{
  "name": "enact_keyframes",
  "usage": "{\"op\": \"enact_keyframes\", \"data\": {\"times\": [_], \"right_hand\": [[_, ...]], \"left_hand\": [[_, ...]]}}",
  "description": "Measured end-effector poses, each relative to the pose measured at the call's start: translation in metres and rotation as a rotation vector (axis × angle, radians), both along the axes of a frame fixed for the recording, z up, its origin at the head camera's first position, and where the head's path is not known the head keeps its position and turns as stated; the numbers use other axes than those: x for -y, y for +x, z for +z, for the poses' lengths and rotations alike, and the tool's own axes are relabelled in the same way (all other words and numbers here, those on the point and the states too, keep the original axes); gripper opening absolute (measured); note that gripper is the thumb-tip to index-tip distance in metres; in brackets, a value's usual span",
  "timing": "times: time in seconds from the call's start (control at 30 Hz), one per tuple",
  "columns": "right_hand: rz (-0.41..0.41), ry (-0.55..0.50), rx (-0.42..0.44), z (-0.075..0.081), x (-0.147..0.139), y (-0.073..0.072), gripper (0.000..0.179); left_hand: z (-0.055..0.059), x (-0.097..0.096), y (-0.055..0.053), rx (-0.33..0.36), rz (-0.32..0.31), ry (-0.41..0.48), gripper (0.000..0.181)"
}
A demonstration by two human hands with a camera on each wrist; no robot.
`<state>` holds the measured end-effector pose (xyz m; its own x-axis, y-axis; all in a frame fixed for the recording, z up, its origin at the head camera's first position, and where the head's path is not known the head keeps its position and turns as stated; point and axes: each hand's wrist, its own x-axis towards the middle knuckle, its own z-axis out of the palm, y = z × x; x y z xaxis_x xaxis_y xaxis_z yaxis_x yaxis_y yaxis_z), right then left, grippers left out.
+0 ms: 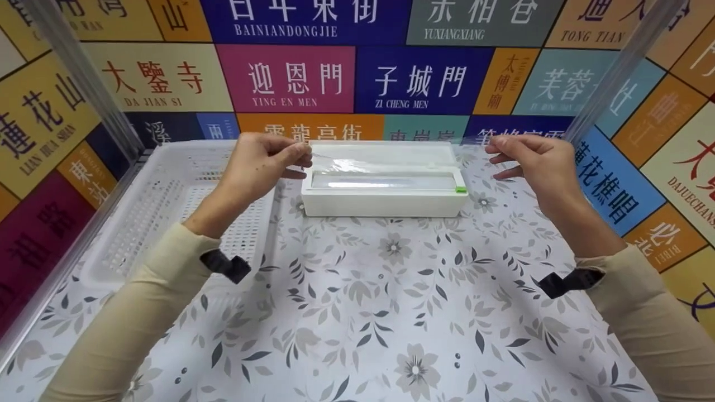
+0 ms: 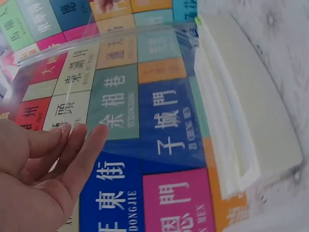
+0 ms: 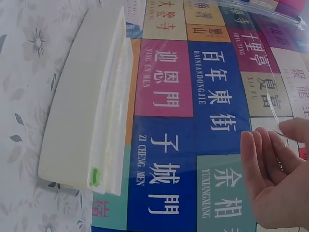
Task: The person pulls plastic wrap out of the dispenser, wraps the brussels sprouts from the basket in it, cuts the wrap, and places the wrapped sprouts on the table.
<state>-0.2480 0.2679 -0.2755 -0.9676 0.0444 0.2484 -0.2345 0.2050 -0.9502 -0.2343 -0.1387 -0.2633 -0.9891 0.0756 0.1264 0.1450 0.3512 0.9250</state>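
A white cling film dispenser (image 1: 385,205) stands on the table with a clear roll (image 1: 385,181) in its open top and a green piece at its right end. Clear cling film (image 1: 352,163) stretches up from the box between both hands. My left hand (image 1: 262,162) pinches one corner of the film between thumb and fingertips, beyond the box's left end. On the other side, my right hand (image 1: 530,159) pinches the film's right corner the same way. In the left wrist view the taut film (image 2: 140,106) shows as a faint shine running to the dispenser.
A white perforated plastic basket (image 1: 100,262) stands left of the dispenser, partly behind the left forearm. The table bears a floral cloth (image 1: 357,312). Colourful panels with lettering (image 1: 285,78) rise behind, and clear posts (image 1: 620,72) stand at the corners.
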Motion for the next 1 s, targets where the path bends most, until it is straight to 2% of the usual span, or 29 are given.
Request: {"op": "enact_keyframes", "data": {"times": [0.13, 0.2, 0.27, 0.37, 0.5, 0.6, 0.7, 0.87, 1.0], "right_hand": [[-0.001, -0.059, 0.056, -0.001, 0.001, 0.004, 0.039], [-0.025, -0.03, 0.097, -0.001, 0.002, 0.004, 0.039], [-0.04, 0.0, 0.15, -0.001, 0.002, 0.004, 0.036], [-0.037, 0.1, 0.224, -0.003, -0.001, 0.007, 0.031], [0.005, 0.207, 0.313, -0.004, -0.007, 0.012, 0.034], [0.047, 0.242, 0.37, -0.005, -0.012, 0.014, 0.046], [0.118, 0.292, 0.421, -0.009, -0.018, 0.014, 0.059], [0.253, 0.391, 0.533, -0.017, -0.031, 0.018, 0.067], [0.343, 0.479, 0.603, -0.025, -0.033, 0.019, 0.071]], "left_hand": [[-0.005, 0.001, 0.001, 0.09, 0.003, 0.218, 0.028], [-0.008, 0.001, 0.002, 0.121, 0.013, 0.299, 0.031], [-0.012, 0.001, 0.004, 0.149, 0.023, 0.341, 0.033], [-0.018, 0.0, 0.007, 0.203, 0.057, 0.341, 0.034], [-0.025, 0.001, 0.013, 0.267, 0.065, 0.27, 0.035], [-0.031, 0.002, 0.019, 0.296, 0.05, 0.239, 0.029], [-0.04, 0.0, 0.024, 0.327, 0.03, 0.292, 0.022], [-0.055, -0.005, 0.033, 0.415, -0.021, 0.347, 0.039], [-0.068, -0.01, 0.042, 0.472, -0.001, 0.329, 0.049]]}}
